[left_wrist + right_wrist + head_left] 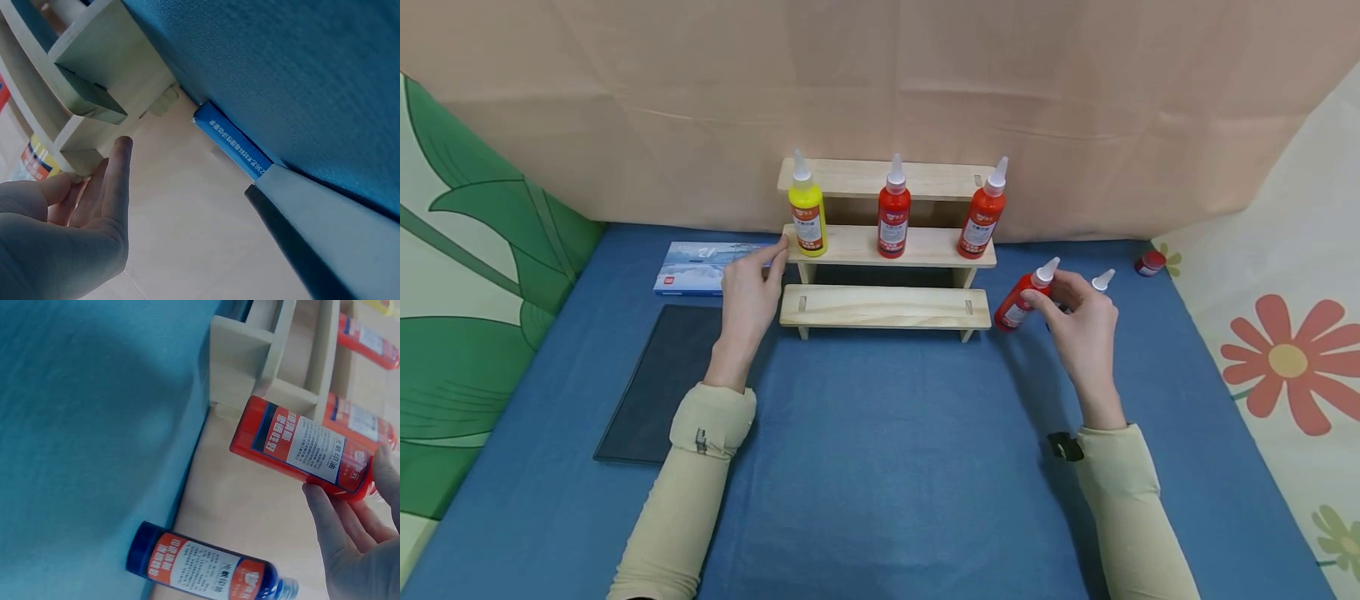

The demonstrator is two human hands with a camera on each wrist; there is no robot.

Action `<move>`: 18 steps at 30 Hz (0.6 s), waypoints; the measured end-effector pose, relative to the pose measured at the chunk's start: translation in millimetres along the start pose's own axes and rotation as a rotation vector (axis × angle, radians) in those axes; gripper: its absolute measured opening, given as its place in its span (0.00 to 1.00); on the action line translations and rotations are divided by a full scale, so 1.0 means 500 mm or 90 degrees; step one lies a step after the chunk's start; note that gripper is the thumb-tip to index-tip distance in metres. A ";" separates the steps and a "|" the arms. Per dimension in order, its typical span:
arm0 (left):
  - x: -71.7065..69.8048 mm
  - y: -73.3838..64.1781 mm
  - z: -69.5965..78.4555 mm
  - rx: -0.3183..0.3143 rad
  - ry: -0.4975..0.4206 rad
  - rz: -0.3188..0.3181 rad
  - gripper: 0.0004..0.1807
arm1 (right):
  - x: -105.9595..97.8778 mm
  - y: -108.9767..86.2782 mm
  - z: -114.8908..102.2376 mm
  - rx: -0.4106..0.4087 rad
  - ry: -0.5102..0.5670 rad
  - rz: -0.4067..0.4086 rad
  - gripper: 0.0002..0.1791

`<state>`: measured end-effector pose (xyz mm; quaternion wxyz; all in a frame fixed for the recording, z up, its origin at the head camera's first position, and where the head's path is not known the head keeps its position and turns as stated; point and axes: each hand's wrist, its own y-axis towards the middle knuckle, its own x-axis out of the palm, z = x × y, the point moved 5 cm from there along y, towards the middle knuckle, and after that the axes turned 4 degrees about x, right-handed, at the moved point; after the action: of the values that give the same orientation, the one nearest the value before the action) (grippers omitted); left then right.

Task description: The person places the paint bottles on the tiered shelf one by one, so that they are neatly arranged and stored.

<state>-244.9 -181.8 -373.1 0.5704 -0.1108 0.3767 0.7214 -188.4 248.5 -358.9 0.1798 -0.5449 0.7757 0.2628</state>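
My right hand (1082, 321) grips a red squeeze bottle (1022, 300) near its white nozzle, tilted, just off the right end of a three-step wooden display rack (887, 307). In the right wrist view, the fingers (334, 528) and thumb hold the bottle's upper end, its base toward the rack. A dark blue bottle (200, 565) stands on the table close by; in the head view the hand hides most of it. My left hand (751, 287) pinches the left end of the rack's middle step. On that step stand a yellow bottle (807, 217) and two red bottles (894, 217).
Left of the rack lies a blue-and-white box (700, 265), with a dark flat board (658, 383) in front of it. A small red-capped jar (1150, 262) sits at the table's far right. A beige cloth (880, 83) hangs behind the rack.
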 end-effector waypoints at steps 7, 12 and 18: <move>0.000 0.000 0.000 0.001 0.001 0.000 0.18 | 0.002 0.000 -0.020 -0.008 0.010 0.003 0.27; -0.001 0.000 0.001 0.003 0.001 0.002 0.18 | 0.005 0.000 -0.040 -0.021 0.018 0.006 0.26; -0.001 -0.001 0.001 0.005 0.003 0.001 0.18 | 0.019 0.000 -0.059 -0.036 0.031 -0.004 0.25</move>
<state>-244.2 -181.7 -372.5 0.5693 -0.1098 0.3811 0.7202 -191.4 223.8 -340.8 0.1466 -0.5584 0.7703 0.2708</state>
